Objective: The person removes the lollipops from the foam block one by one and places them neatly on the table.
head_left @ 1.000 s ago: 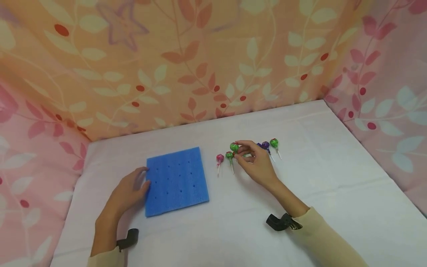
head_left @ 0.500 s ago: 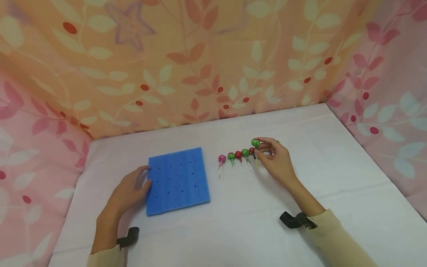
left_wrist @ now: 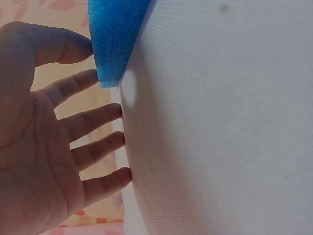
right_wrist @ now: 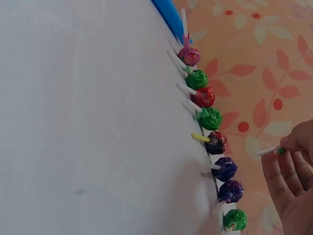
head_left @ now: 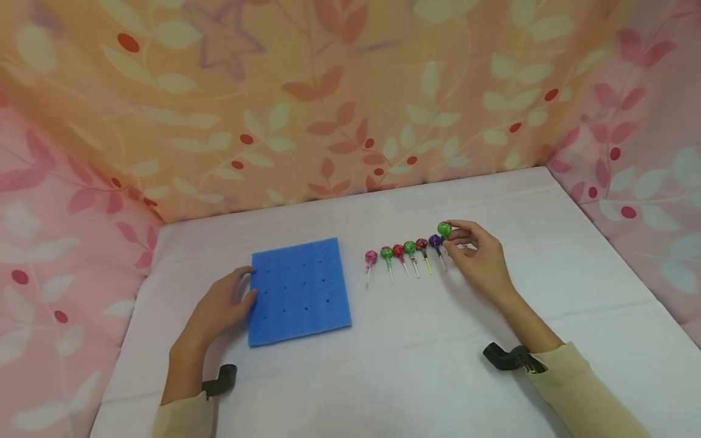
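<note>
My right hand point(head_left: 482, 258) pinches a green lollipop point(head_left: 445, 229) by the neck between thumb and fingers, raised over the right end of a lollipop row. In the right wrist view its white stick point(right_wrist: 266, 152) points out from the fingers. My left hand point(head_left: 219, 307) rests at the left edge of a blue foam board point(head_left: 298, 292) dotted with small holes. In the left wrist view the thumb and index fingertip touch the board's edge point(left_wrist: 115, 49), while the other straight fingers rest on the white tabletop.
The row includes a pink lollipop point(head_left: 371, 257), a red one point(head_left: 398, 250), a purple one point(head_left: 435, 240) and several more, sticks toward me. In the right wrist view, another green lollipop point(right_wrist: 235, 220) ends it. Patterned curtains point(head_left: 328, 109) enclose the white table point(head_left: 383, 377).
My right hand has carried the green lollipop rightward along the row, uncovering the lollipops behind it. My left hand stays at the foam board's edge. The head view has shifted slightly.
</note>
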`<state>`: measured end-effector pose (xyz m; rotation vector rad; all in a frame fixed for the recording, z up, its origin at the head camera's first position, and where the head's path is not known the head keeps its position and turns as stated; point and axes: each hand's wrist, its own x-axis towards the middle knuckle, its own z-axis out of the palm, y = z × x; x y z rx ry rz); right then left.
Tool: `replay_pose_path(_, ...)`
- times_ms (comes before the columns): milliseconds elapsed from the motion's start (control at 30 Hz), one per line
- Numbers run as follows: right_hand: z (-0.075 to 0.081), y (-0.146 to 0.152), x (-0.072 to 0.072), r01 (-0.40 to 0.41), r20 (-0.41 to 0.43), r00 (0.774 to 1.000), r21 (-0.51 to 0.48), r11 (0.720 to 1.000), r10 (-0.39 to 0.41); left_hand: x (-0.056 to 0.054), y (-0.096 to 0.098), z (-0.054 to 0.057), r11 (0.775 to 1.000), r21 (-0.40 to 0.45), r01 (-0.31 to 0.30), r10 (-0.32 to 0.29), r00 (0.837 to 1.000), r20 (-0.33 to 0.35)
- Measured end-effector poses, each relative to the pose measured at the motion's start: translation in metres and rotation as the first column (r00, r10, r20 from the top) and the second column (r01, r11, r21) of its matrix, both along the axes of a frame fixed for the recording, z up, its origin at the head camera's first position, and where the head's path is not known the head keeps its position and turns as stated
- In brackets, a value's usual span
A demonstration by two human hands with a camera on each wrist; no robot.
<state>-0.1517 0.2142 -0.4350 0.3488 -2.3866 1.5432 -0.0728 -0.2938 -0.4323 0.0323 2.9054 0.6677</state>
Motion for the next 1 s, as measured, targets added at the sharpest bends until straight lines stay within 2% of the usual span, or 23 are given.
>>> replay_pose_path(200,-0.002,0.016,-0.008,0.022,-0.009,1.000,0.049,0.999,-0.022,0.000,0.001,0.001,1.000,-0.011,-0.016,0.016,1.000,0.012)
replay_pose_path(433,-0.009,0.036,-0.013,0.096,0.025,0.995,0.134,0.986,-0.100,0.001,0.001,0.003,1.000,-0.013,-0.010,0.011,1.000,0.015)
replay_pose_path(633,-0.010,0.045,-0.015,0.099,0.026,0.994,0.214,0.972,-0.107,0.002,0.000,0.003,1.000,-0.011,-0.009,0.009,1.000,0.002)
replay_pose_path(833,-0.012,0.061,-0.018,0.137,0.038,0.988,0.270,0.953,-0.153,0.000,0.001,-0.003,1.000,-0.001,-0.003,0.003,1.000,0.003)
replay_pose_path(1000,-0.014,0.069,-0.021,0.112,0.078,0.987,0.290,0.950,-0.141,-0.002,0.001,-0.004,1.000,0.001,0.004,-0.004,1.000,-0.009)
